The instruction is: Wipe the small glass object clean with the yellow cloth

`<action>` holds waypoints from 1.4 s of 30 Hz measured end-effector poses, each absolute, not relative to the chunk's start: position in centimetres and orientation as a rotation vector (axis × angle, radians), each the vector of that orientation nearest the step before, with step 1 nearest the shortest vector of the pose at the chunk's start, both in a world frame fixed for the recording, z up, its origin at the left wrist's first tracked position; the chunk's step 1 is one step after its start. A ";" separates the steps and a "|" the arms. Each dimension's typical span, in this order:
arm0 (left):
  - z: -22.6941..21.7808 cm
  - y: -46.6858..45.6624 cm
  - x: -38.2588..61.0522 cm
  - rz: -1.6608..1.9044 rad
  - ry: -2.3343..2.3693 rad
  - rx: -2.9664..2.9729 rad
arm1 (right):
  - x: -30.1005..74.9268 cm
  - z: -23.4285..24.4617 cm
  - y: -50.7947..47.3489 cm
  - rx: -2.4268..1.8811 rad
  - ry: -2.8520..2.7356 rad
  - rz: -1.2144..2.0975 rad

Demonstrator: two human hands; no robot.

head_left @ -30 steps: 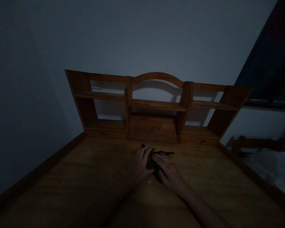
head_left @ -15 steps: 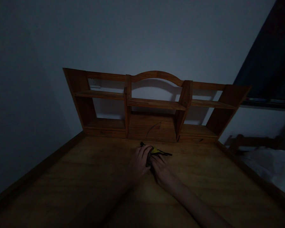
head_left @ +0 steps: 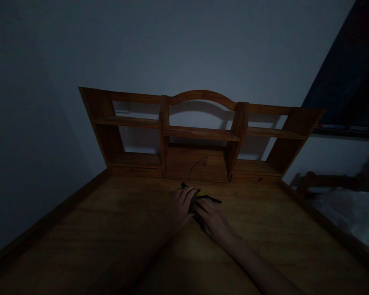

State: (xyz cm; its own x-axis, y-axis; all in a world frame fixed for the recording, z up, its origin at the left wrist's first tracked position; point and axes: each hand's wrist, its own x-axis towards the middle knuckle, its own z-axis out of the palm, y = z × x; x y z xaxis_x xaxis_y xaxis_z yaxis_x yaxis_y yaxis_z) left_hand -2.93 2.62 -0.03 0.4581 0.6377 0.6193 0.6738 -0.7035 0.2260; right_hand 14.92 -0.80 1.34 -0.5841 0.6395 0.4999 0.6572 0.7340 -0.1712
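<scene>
The room is dim. A small dark object with a yellow patch (head_left: pixel 200 194) lies on the wooden desk (head_left: pixel 110 229), near the back. My left hand (head_left: pixel 180 209) rests on its left side, fingers curled over it. My right hand (head_left: pixel 211 217) presses on it from the right, fingers closed over its near part. Thin dark strands stick out of the object to the right. Most of the object is hidden under my fingers, so I cannot tell what it is.
A wooden shelf unit (head_left: pixel 199 135) with open compartments stands at the back of the desk against a pale wall. A raised wooden rim (head_left: pixel 46 223) runs along the desk's left side. To the right are a wooden rail (head_left: pixel 326 180) and pale bedding (head_left: pixel 350 217).
Both hands have shifted slightly away from me along with the object. More yellow shows than a second ago. The view has tilted a little.
</scene>
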 end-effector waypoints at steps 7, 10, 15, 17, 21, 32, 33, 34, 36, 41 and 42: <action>0.4 1.9 -3.0 -1.135 -1.172 -2.585 | 15.0 1.3 -0.8 -0.903 -2.390 0.032; 0.7 1.6 -3.1 -1.110 -1.164 -2.571 | 14.6 1.5 -1.2 -0.868 -2.311 0.196; 0.7 1.5 -3.1 -0.964 -1.140 -2.512 | 14.6 0.4 -1.1 -0.842 -2.074 0.539; 0.7 1.6 -3.0 -0.880 -1.121 -2.485 | 14.9 -0.4 -0.9 -0.874 -1.948 0.779; 0.9 1.9 -2.7 -0.761 -1.064 -2.470 | 15.3 -0.7 -0.4 -0.776 -1.630 1.330; 0.9 2.2 -3.0 -0.789 -1.011 -2.405 | 15.2 0.6 -0.7 -0.603 -1.510 1.615; 0.8 2.2 -3.0 -0.799 -1.013 -2.398 | 15.3 0.2 -0.6 -0.608 -1.538 1.597; 0.7 2.1 -2.9 -0.808 -1.020 -2.396 | 15.4 -0.1 -0.5 -0.617 -1.573 1.565; 0.7 2.0 -2.9 -0.815 -1.043 -2.407 | 15.6 -0.5 -0.4 -0.642 -1.656 1.476; 1.0 1.9 -2.8 -0.821 -1.069 -2.452 | 15.8 -0.5 -0.4 -0.699 -1.791 1.283; 1.0 2.0 -2.8 -0.821 -1.072 -2.458 | 15.8 -0.6 -0.4 -0.717 -1.805 1.250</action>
